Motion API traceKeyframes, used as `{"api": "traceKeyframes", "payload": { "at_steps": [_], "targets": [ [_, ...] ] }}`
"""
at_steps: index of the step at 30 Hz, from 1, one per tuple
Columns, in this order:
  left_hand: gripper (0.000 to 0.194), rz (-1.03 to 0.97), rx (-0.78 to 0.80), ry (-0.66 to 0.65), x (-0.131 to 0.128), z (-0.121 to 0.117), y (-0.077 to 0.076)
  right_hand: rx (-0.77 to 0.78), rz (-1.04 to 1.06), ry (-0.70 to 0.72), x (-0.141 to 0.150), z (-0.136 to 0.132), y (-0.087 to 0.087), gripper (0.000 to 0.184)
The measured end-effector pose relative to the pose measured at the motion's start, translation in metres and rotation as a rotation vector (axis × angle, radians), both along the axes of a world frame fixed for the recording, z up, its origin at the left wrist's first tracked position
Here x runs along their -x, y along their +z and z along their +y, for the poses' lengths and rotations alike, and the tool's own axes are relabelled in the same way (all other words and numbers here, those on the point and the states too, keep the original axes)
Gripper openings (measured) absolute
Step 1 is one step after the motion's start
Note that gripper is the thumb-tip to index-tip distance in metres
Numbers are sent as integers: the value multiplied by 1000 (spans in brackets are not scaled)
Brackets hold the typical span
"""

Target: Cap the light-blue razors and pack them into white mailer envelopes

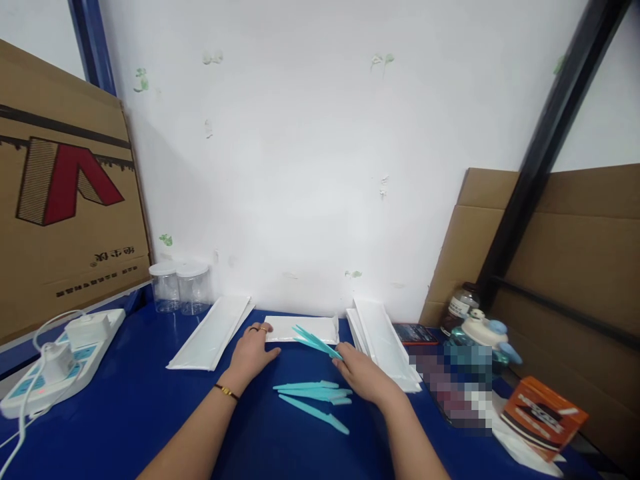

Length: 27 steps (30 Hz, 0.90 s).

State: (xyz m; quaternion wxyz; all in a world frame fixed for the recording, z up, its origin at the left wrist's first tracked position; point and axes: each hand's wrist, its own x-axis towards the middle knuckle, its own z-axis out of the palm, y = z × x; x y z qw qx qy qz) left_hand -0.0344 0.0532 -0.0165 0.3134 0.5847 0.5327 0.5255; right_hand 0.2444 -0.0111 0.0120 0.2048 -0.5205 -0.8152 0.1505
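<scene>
My right hand [364, 375] is closed round the ends of several turquoise eyebrow razors [314, 340], which fan out to the left. Their tips lie over a white packet [295, 329] placed crosswise near the wall. At that packet's left end, my left hand [254, 353] rests its fingertips, with the thumb stretched apart. More turquoise eyebrow razors [315, 393] lie loosely together on the blue table, between my forearms. White packets [213, 333] lie slanted beyond my left hand, and another pile of white packets [383, 340] lies just behind my right hand.
Two clear jars [193, 290] with white lids stand at the back left. A power strip [65, 363] with plugs and cables lies at the left. Rightward are a phone [415, 333], a dark-lidded jar [459, 308], a teal bottle [480, 340] and an orange box [543, 417].
</scene>
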Motion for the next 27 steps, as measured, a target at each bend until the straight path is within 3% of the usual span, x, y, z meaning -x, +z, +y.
{"api": "traceKeyframes", "payload": {
  "at_steps": [2, 5, 11, 14, 17, 20, 24, 27],
  "targets": [
    [31, -22, -30, -115, -6, 6, 0, 3, 10, 9, 1, -1, 0, 16],
    [14, -164, 33, -197, -11, 14, 2, -4, 34, 2, 1, -1, 1, 17],
    [17, -292, -24, -150, -3, 31, 20, -21, 72, 10, 2, -4, 10, 19],
    [21, -338, 78, -156, 2, 47, 29, -13, 86, 39, 2, -5, 12, 19],
    [24, -365, 150, -163, 1, 61, 32, -3, 67, 53, 2, -4, 10, 18],
    [17, -354, 94, -135, -8, 68, 30, -13, -45, 25, 1, -1, 4, 17],
    [16, -171, -133, -90, -27, 56, 32, -25, -245, -17, 6, 2, -5, 15],
    [22, -46, -166, -335, -40, 27, 34, -12, -306, 8, 14, 3, -11, 14]
  ]
}}
